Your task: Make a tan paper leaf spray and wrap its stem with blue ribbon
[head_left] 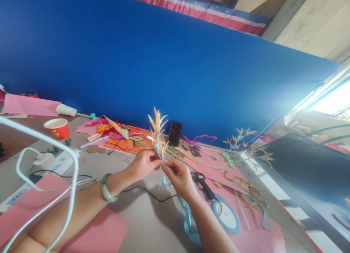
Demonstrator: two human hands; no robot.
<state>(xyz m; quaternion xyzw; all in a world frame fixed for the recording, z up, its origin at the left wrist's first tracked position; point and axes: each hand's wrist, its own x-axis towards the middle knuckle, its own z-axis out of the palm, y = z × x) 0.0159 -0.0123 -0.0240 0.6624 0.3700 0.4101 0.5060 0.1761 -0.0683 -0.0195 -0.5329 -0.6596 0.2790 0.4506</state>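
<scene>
Upright above the table stands a sprig of dried, straw-coloured leaves [158, 127], with some light blue on its stem. My left hand [144, 162] wears a pale green bangle at its wrist and pinches the lower stem. Fingertips of my right hand [177, 174] are pressed together at the stem's bottom end, touching or almost touching the left ones. Whether a strip of tape lies between them is hidden. Light blue ribbon [188, 224] hangs in loops below my right forearm. To its right lies a blue-rimmed white spool [226, 213].
A black glue gun [205, 185] with a cord lies right of my right hand. A phone [175, 133] leans against the blue partition [164, 63]. Dried husks [247, 193] and another leafy sprig [240, 140] are at right. A red cup [57, 128], power strips and a white cable [73, 172] occupy the left.
</scene>
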